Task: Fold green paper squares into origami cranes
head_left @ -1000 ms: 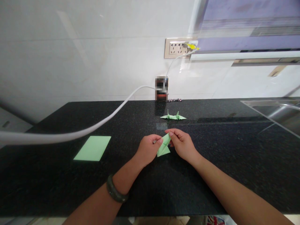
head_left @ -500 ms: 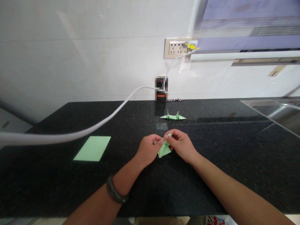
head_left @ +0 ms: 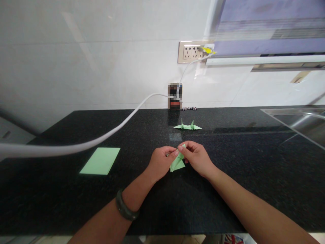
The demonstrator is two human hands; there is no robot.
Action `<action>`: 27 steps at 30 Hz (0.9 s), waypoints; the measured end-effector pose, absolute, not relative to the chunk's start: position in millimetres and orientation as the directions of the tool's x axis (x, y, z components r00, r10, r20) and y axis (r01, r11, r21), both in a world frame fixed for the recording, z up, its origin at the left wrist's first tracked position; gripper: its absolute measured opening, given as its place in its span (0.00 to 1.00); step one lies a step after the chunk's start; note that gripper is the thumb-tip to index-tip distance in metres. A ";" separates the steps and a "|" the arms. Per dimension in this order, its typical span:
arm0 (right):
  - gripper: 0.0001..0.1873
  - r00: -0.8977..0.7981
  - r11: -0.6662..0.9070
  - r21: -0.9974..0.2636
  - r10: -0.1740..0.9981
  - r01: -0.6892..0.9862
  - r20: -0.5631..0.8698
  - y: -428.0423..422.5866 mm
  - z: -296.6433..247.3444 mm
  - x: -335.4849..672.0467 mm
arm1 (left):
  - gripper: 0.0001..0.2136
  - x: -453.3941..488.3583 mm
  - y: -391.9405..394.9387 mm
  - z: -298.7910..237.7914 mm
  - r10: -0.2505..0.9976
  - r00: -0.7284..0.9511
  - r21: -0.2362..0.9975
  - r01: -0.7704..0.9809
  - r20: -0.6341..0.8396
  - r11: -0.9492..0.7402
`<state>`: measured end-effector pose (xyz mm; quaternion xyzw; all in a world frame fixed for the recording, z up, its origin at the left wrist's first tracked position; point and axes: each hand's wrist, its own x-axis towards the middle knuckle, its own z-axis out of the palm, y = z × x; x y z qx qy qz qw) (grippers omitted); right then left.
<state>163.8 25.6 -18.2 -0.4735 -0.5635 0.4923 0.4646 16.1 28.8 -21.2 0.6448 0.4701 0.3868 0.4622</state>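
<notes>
Between my two hands is a partly folded piece of light green origami paper (head_left: 177, 164), its lower point and a side flap showing. My left hand (head_left: 161, 162) pinches its upper left side with thumb and fingers. Closed on its upper right edge is my right hand (head_left: 198, 157), the thumb lying near the left thumb. Fingers cover much of the paper's top. Beyond my hands, folded green paper cranes (head_left: 187, 127) stand close together on the dark counter. To the left lies a stack of green paper sheets (head_left: 100, 161).
A white cable (head_left: 101, 137) arcs across the left side to a blurred device (head_left: 175, 96) against the wall. Beside that lies a beaded string (head_left: 189, 108). At the right is a metal sink (head_left: 304, 123). The black countertop (head_left: 63, 203) ends just in front of me.
The lower tip of the folded paper has shifted slightly left and down. Both hands keep their hold with almost no movement.
</notes>
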 end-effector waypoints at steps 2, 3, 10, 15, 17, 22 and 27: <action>0.13 -0.125 0.065 -0.995 0.991 0.074 0.056 25.1 -18.3 164.0 | 0.14 15.8 29.3 -21.1 0.966 0.251 0.952 0.274 0.064 -0.135; 0.13 -0.127 0.068 -0.995 0.990 0.074 0.058 24.8 -18.1 164.1 | 0.14 15.7 29.5 -21.2 0.967 0.247 0.948 0.286 0.065 -0.137; 0.20 -0.073 0.065 -0.997 0.995 -0.034 0.067 26.3 -16.4 164.7 | 0.14 15.2 30.4 -20.4 0.986 0.146 0.956 0.268 0.079 -0.116; 0.18 -0.107 0.024 -0.997 0.994 -0.067 0.031 28.1 -22.4 164.8 | 0.14 14.7 30.8 -18.5 0.995 0.075 0.974 0.209 0.071 -0.085; 0.17 -0.126 0.009 -0.997 0.992 -0.071 0.018 27.4 -24.4 163.8 | 0.14 14.4 30.6 -18.1 0.995 0.068 0.977 0.196 0.074 -0.086; 0.15 -0.153 -0.019 -0.994 0.988 -0.108 -0.002 24.0 -26.0 158.9 | 0.14 15.0 29.6 -18.7 0.995 0.072 0.979 0.187 0.071 -0.083; 0.15 -0.084 -0.004 -0.992 0.996 -0.128 0.007 21.8 -28.0 153.6 | 0.13 18.8 27.7 -19.3 0.995 0.086 0.986 0.156 0.041 -0.054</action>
